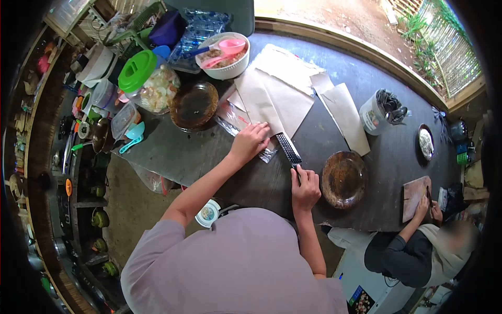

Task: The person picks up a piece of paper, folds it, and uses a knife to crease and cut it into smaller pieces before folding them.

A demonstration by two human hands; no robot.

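Observation:
My right hand (305, 191) is closed around the handle of a kitchen knife. The dark, dotted knife blade (288, 148) points away from me, its tip end under the fold of a sheet of brown paper (256, 97). On the near edge of that sheet, my left hand (251, 140) presses with bent fingers and holds it against the table. A clear plastic packet (232, 119) lies partly under the paper and my left hand. Right of the knife sits a brown glass plate (344, 179). A second brown plate (194, 105) stands left of the paper.
A white bowl (230, 65) with food and pink utensils stands at the back, beside a green-lidded jar (149, 83). More paper (342, 112) and a cutlery tub (379, 112) are at right. Another person's hands (422, 208) work over a cutting board (414, 196) at far right.

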